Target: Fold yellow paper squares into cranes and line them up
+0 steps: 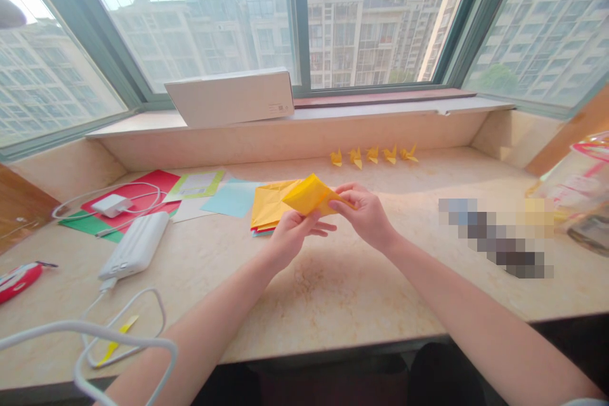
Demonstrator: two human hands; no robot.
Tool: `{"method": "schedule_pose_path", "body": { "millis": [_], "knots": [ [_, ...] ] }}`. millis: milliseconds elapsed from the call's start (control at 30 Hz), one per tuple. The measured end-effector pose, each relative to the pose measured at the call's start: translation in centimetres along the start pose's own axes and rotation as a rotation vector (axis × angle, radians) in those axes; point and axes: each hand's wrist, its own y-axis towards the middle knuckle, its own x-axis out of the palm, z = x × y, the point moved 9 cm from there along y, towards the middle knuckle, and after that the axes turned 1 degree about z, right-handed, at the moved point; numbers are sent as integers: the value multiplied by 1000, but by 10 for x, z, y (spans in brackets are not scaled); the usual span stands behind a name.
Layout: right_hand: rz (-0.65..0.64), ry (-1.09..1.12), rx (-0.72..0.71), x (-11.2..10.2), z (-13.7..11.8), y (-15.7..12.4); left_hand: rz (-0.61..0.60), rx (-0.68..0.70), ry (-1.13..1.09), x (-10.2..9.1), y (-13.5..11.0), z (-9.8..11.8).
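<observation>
Between my two hands is a folded piece of yellow origami paper [309,195], held above the stone counter. My left hand [297,235] pinches its lower edge, with some fingers stretched out underneath. At the right corner, my right hand [361,210] grips the paper between thumb and fingers. Just behind and to the left lies a stack of square paper [266,206], yellow on top with red and blue edges below. Several small yellow paper cranes [372,155] stand in a row near the back wall.
To the left lie a white power bank [136,246], a white charger [111,204], looping cables, coloured sheets [235,196] and a red cutter [21,280]. A white box [233,100] leans by the window. On the right are a plastic container [578,184] and a blurred-out object [495,238].
</observation>
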Motion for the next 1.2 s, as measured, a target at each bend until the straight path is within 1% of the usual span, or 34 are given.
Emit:
{"method": "schedule_pose_path", "body": {
  "millis": [100,200,333,533,700,800,933,1033,1100,1200],
  "knots": [
    [6,78,56,-1,7,2,63,9,-71,-7,1,1],
    [14,176,105,-2,14,4,91,18,-130,-11,2,3],
    [31,273,192,-2,21,4,95,21,-173,-11,2,6],
    [68,415,274,0,27,3,142,20,-175,-12,2,7],
    [90,536,266,0,28,5,164,35,-151,-17,3,7],
    [40,497,262,1,25,6,164,28,-77,-19,3,5],
    [-92,356,297,8,27,4,123,-1,21,-15,2,3],
    [-175,370,295,15,27,1,73,-13,84,-8,1,2],
    [-167,394,287,16,28,1,45,-11,138,-4,-1,2],
    [-85,394,293,10,34,2,27,-11,176,-2,-2,2]
  ]
}}
